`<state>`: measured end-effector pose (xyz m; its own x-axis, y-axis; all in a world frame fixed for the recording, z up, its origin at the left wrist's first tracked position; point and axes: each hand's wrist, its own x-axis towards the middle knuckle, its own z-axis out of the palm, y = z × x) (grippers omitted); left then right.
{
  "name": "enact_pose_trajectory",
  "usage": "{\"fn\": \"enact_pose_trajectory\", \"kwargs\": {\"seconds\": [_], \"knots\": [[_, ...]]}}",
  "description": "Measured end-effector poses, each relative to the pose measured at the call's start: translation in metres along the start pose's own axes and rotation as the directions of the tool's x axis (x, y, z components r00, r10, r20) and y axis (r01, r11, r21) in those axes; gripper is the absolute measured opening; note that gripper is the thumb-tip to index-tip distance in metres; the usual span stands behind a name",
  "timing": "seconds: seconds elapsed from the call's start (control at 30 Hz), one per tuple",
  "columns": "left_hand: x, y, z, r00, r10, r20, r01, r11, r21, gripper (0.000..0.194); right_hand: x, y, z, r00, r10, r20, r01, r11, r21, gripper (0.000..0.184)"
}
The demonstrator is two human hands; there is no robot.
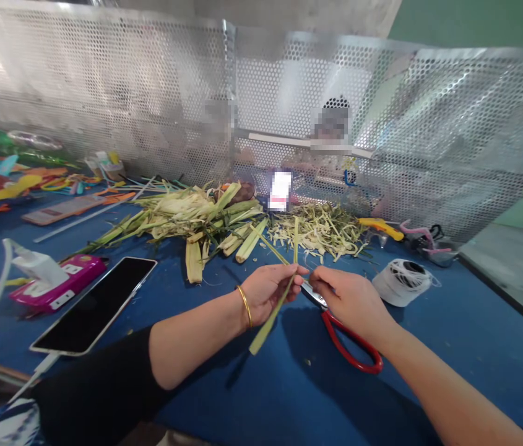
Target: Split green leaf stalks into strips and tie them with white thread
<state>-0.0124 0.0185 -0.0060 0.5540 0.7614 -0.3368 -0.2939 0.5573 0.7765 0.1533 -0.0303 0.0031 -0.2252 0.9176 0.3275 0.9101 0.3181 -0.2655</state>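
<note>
Between the fingertips of my left hand (271, 288) are thin green plant strips (269, 327). One long end slants down toward me, and two narrower ends point up and away, crossing near my fingers. My right hand (351, 300) is close beside them, its thumb and forefinger pinched together; whatever is in the pinch is too small to make out. Under that hand is a pair of red-handled scissors (353, 353), blades pointing toward the strips and partly covered by my fingers. A spool of white thread (403, 284) stands to the right of my right hand.
Behind my hands lie a heap of green stalks and leaves (182, 214) and a pile of short trimmings (319, 229). At left are a phone (96, 303) on a cable and a pink power strip (59, 284). A perforated metal screen (150, 93) borders the blue table (242, 396).
</note>
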Motion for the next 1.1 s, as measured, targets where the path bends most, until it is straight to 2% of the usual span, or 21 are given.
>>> {"fn": "enact_pose_trajectory", "kwargs": {"seconds": [0.07,0.13,0.17,0.23,0.3,0.37,0.5,0.6,0.63,0.67,0.7,0.73,0.77,0.8,0.83,0.87,0.9,0.93,1.0,1.1], "knots": [[0.000,-0.004,0.000,0.999,0.039,0.007,-0.039,0.998,0.054,0.017,0.001,0.000,-0.001,0.992,-0.005,-0.128,0.011,0.999,0.049,0.019],[-0.001,-0.008,0.001,0.996,0.071,0.054,-0.077,0.989,0.130,0.017,0.002,0.000,0.000,0.969,0.099,-0.225,-0.054,0.978,0.202,0.021],[-0.002,-0.010,0.001,0.993,0.071,0.090,-0.085,0.983,0.163,0.020,0.003,-0.001,0.001,0.961,0.180,-0.208,-0.107,0.942,0.320,0.022],[-0.004,-0.014,0.003,0.985,0.052,0.163,-0.086,0.974,0.209,0.026,0.004,-0.003,0.005,0.952,0.301,-0.059,-0.215,0.793,0.570,0.025],[-0.007,-0.015,0.005,0.979,0.022,0.205,-0.070,0.971,0.229,0.030,0.005,-0.005,0.009,0.941,0.326,0.090,-0.282,0.614,0.737,0.031],[-0.008,-0.015,0.005,0.977,0.009,0.213,-0.061,0.969,0.239,0.031,0.005,-0.007,0.014,0.922,0.361,0.141,-0.316,0.493,0.810,0.036],[-0.006,-0.015,0.005,0.984,0.018,0.176,-0.068,0.956,0.285,0.026,0.005,-0.010,0.024,0.869,0.464,0.171,-0.376,0.397,0.837,0.039],[-0.006,-0.015,0.005,0.986,0.015,0.167,-0.066,0.951,0.303,0.020,0.006,-0.010,0.028,0.862,0.458,0.217,-0.409,0.374,0.833,0.040],[-0.006,-0.014,0.005,0.987,0.013,0.163,-0.061,0.955,0.291,0.019,0.005,-0.009,0.028,0.870,0.446,0.208,-0.407,0.415,0.813,0.040],[-0.006,-0.013,0.005,0.988,0.011,0.153,-0.053,0.962,0.268,0.017,0.005,-0.007,0.026,0.883,0.442,0.156,-0.386,0.499,0.776,0.040],[-0.006,-0.012,0.005,0.991,0.011,0.134,-0.042,0.971,0.234,0.016,0.004,-0.006,0.023,0.899,0.434,0.050,-0.338,0.618,0.710,0.038],[-0.006,-0.010,0.005,0.994,0.008,0.111,-0.030,0.980,0.196,0.016,0.003,-0.004,0.020,0.916,0.391,-0.096,-0.258,0.753,0.605,0.035],[-0.006,-0.008,0.004,0.996,0.000,0.084,-0.014,0.988,0.156,0.015,0.001,-0.003,0.016,0.925,0.288,-0.248,-0.149,0.875,0.461,0.029],[-0.005,-0.006,0.003,0.998,-0.010,0.058,0.003,0.993,0.118,0.014,0.000,-0.003,0.011,0.922,0.124,-0.366,-0.014,0.957,0.291,0.021],[-0.004,-0.005,0.002,0.999,-0.018,0.033,0.016,0.996,0.084,0.014,-0.002,-0.004,0.008,0.912,-0.079,-0.402,0.139,0.982,0.124,0.015],[-0.004,-0.003,0.001,1.000,-0.023,0.012,0.023,0.998,0.054,0.014,-0.004,-0.005,0.005,0.888,-0.282,-0.364,0.291,0.956,-0.032,0.014],[-0.003,-0.002,0.000,1.000,-0.024,-0.008,0.025,0.999,0.031,0.015,-0.005,-0.008,0.004,0.849,-0.452,-0.273,0.422,0.892,-0.165,0.017],[-0.002,-0.002,0.000,0.999,-0.024,-0.023,0.024,1.000,0.015,0.014,-0.006,-0.011,0.005,0.805,-0.569,-0.166,0.515,0.810,-0.279,0.020],[-0.001,-0.003,-0.001,0.999,-0.025,-0.036,0.025,1.000,-0.004,0.014,-0.007,-0.018,0.010,0.735,-0.678,-0.018,0.596,0.658,-0.460,0.023],[-0.002,-0.006,-0.001,0.998,-0.065,-0.008,0.065,0.998,-0.023,0.014,-0.009,-0.028,0.022,0.669,-0.742,0.037,0.615,0.525,-0.589,0.028]]}}
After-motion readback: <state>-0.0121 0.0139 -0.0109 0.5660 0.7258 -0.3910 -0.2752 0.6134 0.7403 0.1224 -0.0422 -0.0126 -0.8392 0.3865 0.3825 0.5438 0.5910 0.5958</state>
